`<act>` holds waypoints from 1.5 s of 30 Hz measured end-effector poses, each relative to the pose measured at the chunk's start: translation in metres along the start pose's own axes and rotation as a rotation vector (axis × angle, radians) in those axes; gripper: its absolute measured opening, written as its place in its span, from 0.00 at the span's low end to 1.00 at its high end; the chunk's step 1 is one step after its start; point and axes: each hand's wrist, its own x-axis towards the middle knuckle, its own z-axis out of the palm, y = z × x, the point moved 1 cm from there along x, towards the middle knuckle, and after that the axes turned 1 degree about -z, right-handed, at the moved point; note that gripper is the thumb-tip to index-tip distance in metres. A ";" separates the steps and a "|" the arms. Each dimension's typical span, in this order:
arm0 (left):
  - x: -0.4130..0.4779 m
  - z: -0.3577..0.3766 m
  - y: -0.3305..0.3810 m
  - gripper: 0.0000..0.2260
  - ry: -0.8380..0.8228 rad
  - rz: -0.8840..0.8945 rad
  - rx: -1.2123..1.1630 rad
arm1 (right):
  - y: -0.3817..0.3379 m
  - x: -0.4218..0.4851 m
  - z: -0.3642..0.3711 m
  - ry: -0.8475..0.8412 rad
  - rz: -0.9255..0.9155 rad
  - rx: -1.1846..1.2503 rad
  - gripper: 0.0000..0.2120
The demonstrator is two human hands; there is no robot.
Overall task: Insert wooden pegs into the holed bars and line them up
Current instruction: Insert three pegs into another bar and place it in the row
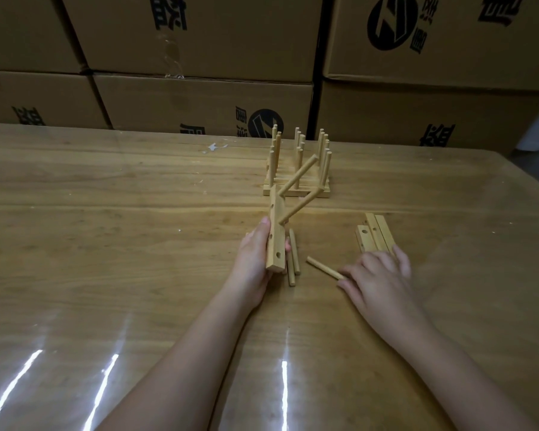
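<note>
My left hand [252,263] grips a wooden holed bar [277,234], held on end and tilted. Two pegs [296,209] stick out of the bar toward the upper right. My right hand [377,275] lies on the table, its fingertips pinching the near end of a loose peg [323,267]. Two more loose pegs [293,259] lie beside the bar's lower end. A small pile of bare holed bars [374,232] sits just beyond my right hand. Farther back stand several finished bars [297,185] lined up, with their pegs upright.
The wooden table [106,228] has a glossy cover that reflects light near me. Stacked cardboard boxes [199,101] form a wall along its far edge. The table's right edge [535,181] slants away at the right.
</note>
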 end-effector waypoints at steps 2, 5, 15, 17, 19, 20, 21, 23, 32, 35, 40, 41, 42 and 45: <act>0.000 0.001 0.000 0.19 0.001 0.019 0.015 | 0.000 0.000 -0.002 0.028 -0.027 0.017 0.08; -0.001 0.000 0.000 0.18 0.027 0.039 0.016 | 0.001 -0.001 -0.007 0.072 -0.029 0.119 0.07; -0.004 0.001 -0.004 0.13 0.014 0.155 0.204 | -0.019 -0.010 -0.017 0.014 -0.078 0.442 0.06; -0.004 0.001 -0.005 0.13 0.009 0.156 0.221 | -0.021 -0.011 -0.017 0.011 -0.088 0.459 0.06; -0.003 0.002 -0.006 0.13 0.012 0.169 0.244 | -0.023 -0.011 -0.016 0.009 -0.098 0.468 0.07; -0.003 0.003 -0.007 0.13 0.017 0.176 0.255 | -0.023 -0.011 -0.016 0.005 -0.100 0.469 0.07; -0.002 0.003 -0.007 0.13 0.022 0.179 0.262 | -0.023 -0.011 -0.015 0.000 -0.100 0.470 0.08; -0.002 0.003 -0.007 0.12 0.020 0.177 0.249 | -0.024 -0.012 -0.016 -0.007 -0.115 0.464 0.10; -0.005 0.004 -0.006 0.12 0.021 0.181 0.269 | -0.024 -0.011 -0.021 0.047 -0.216 0.362 0.13; -0.007 0.005 -0.005 0.12 0.006 0.189 0.335 | -0.023 -0.011 -0.023 0.091 -0.237 0.303 0.16; -0.008 0.007 -0.004 0.11 -0.003 0.212 0.402 | -0.021 -0.011 -0.026 0.145 -0.249 0.168 0.08; -0.008 0.007 -0.005 0.11 -0.001 0.215 0.408 | -0.021 -0.011 -0.025 0.154 -0.257 0.148 0.07; -0.008 0.006 -0.005 0.11 0.000 0.217 0.410 | -0.022 -0.011 -0.026 0.161 -0.266 0.129 0.07; -0.006 0.005 -0.008 0.11 -0.003 0.231 0.413 | -0.024 -0.011 -0.027 0.190 -0.279 0.085 0.11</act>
